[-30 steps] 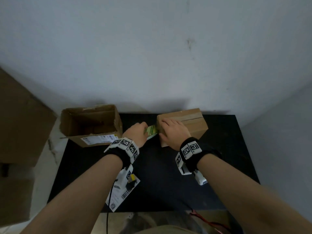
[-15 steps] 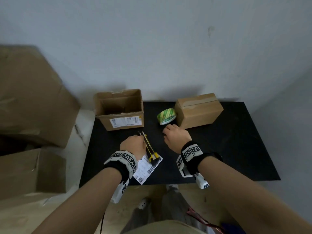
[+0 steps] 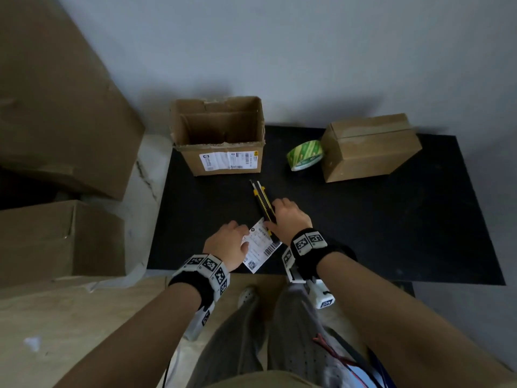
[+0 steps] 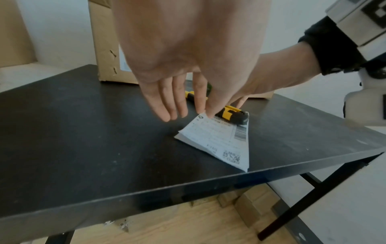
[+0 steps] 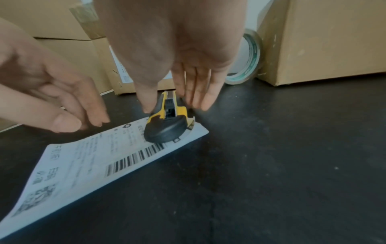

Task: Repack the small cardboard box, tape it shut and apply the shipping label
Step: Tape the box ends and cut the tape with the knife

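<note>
- Large cardboard cartons [image 3: 56, 113] stood stacked on the floor to the left of the black tabletop [image 3: 391, 228].
- At the tabletop's back left sat an open cardboard box [image 3: 221, 141], flaps up, a printed sticker on its near wall.
- The person's left hand [image 3: 228, 246] hovered over the near left part of the shipping label [image 3: 261, 249]; its grip was released, fingers straight and slightly spread, the tips at the label's far corner, though contact could not be confirmed.
- The shipping label, a white sheet with barcode and QR code, lay flat near the tabletop's front edge, between the two hands.
- A yellow-and-black utility knife [image 3: 263, 203] lay with its butt end resting on the label's far corner, its tip pointing toward the open box.
- The right hand [image 3: 289, 218] was at the knife's handle, thumb on one side and fingers on the other, nearly straight; whether that grip had closed on the handle could not be told.
- A green-and-white tape roll [image 3: 305, 155] stood on edge, leaning against the closed box.
- The small cardboard box [image 3: 369, 148], flaps closed with tape along its top seam, sat at the back right of the tabletop, well apart from both hands.
</note>
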